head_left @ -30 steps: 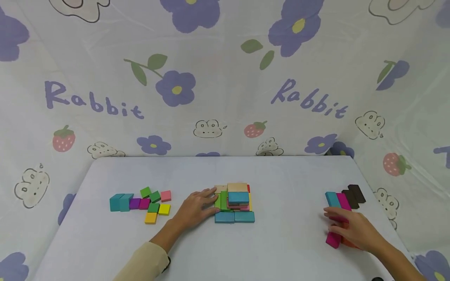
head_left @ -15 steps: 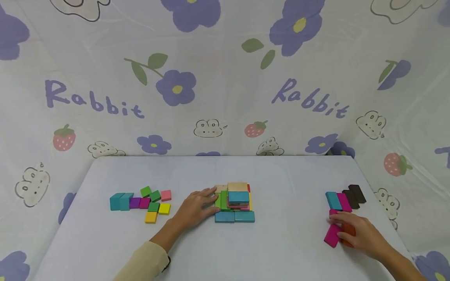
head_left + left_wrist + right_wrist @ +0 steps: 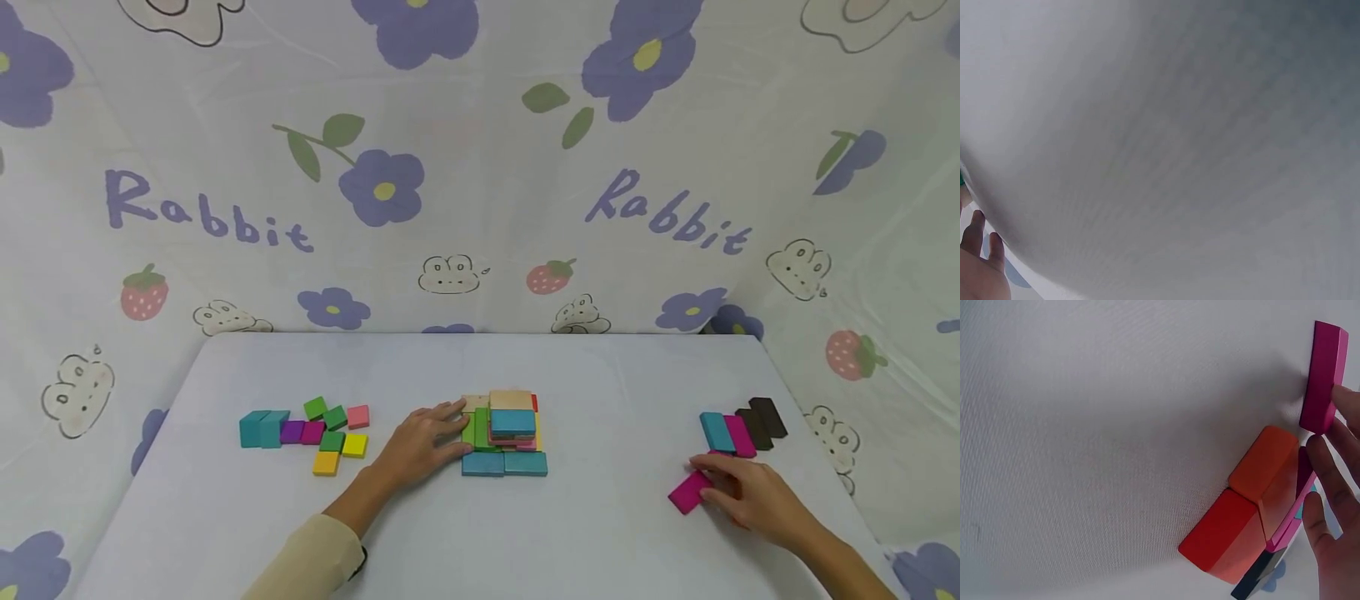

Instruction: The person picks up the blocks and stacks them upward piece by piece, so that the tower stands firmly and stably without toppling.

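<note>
In the head view my left hand (image 3: 422, 446) lies against the left side of a low layered structure of coloured blocks (image 3: 513, 422), its fingers extended and fingertips right at the green and pale wooden pieces. The left wrist view catches only some fingers (image 3: 974, 234) at its lower left edge. On the right, my right hand (image 3: 757, 500) pinches a magenta block (image 3: 689, 492) between thumb and fingers. In the right wrist view this magenta block (image 3: 1324, 378) stands close over the table, and an orange block (image 3: 1265, 464) and a red block (image 3: 1222, 532) lie below it.
Small cubes, including a yellow cube (image 3: 355, 446) and a pink cube (image 3: 358, 417), lie left of the structure beside two teal blocks (image 3: 264, 430). Behind my right hand are a blue block (image 3: 717, 432), another magenta block (image 3: 739, 435) and dark brown blocks (image 3: 767, 417). A patterned cloth (image 3: 480, 208) hangs behind.
My right hand has taken hold of the magenta block nearest the front and shifted it slightly left, turning it. The left hand stays at the structure.
</note>
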`<action>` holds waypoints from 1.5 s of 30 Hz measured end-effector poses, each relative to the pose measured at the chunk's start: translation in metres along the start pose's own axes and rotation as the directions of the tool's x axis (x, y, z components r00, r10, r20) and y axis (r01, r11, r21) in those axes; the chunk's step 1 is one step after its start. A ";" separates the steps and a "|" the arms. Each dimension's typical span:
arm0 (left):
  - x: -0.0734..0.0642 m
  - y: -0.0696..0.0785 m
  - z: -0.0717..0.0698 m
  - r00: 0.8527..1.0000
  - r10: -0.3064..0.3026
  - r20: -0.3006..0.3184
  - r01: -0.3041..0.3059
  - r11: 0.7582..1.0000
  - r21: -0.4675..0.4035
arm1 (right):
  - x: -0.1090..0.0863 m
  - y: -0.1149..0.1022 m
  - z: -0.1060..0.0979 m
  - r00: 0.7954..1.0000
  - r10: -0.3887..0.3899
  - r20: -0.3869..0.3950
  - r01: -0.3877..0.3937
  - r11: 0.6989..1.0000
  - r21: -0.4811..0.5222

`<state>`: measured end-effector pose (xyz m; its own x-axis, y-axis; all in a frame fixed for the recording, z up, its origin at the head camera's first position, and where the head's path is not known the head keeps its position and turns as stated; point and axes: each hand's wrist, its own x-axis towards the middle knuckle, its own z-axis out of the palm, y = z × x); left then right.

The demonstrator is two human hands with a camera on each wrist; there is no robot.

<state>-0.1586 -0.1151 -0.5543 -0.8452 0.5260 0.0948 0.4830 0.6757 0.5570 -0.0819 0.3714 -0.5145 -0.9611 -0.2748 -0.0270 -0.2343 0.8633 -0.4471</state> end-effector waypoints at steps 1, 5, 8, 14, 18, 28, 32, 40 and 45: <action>0.000 0.000 0.000 1.000 0.000 0.000 0.000 1.000 0.001 | -0.001 0.000 0.000 1.000 -0.006 0.003 0.006 1.000 0.001; 0.000 0.001 -0.001 1.000 0.003 -0.003 -0.003 1.000 0.000 | -0.002 -0.001 -0.001 1.000 -0.016 0.016 0.016 1.000 0.000; 0.000 0.002 -0.002 1.000 0.005 -0.005 -0.005 1.000 -0.003 | -0.002 0.000 0.000 1.000 -0.006 0.014 0.006 1.000 -0.001; 0.000 0.001 -0.001 1.000 0.009 -0.004 -0.009 1.000 -0.001 | 0.002 -0.002 0.006 0.999 -0.016 -0.046 0.016 1.000 0.006; 0.000 0.001 0.000 1.000 0.008 -0.009 -0.008 1.000 -0.001 | 0.008 -0.011 0.009 0.993 -0.062 -0.104 0.063 0.998 0.005; 0.000 0.000 0.001 1.000 0.006 -0.006 -0.006 1.000 -0.002 | 0.040 -0.042 0.018 0.972 -0.147 -0.185 0.163 0.984 0.072; -0.001 0.000 0.000 1.000 0.003 -0.003 -0.003 1.000 0.000 | 0.059 -0.066 0.018 0.952 -0.179 -0.249 0.207 0.974 0.091; -0.002 0.003 -0.002 1.000 0.006 -0.013 -0.006 1.000 -0.016 | 0.091 -0.108 0.016 0.941 -0.168 -0.293 0.213 0.968 0.131; -0.002 0.003 -0.001 1.000 0.009 -0.020 -0.010 1.000 -0.020 | 0.107 -0.130 0.022 0.930 -0.149 -0.337 0.214 0.963 0.166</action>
<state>-0.1560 -0.1143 -0.5522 -0.8451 0.5216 0.1168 0.4864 0.6599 0.5726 -0.1507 0.2207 -0.4787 -0.9080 -0.2414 0.3424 -0.4070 0.7021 -0.5843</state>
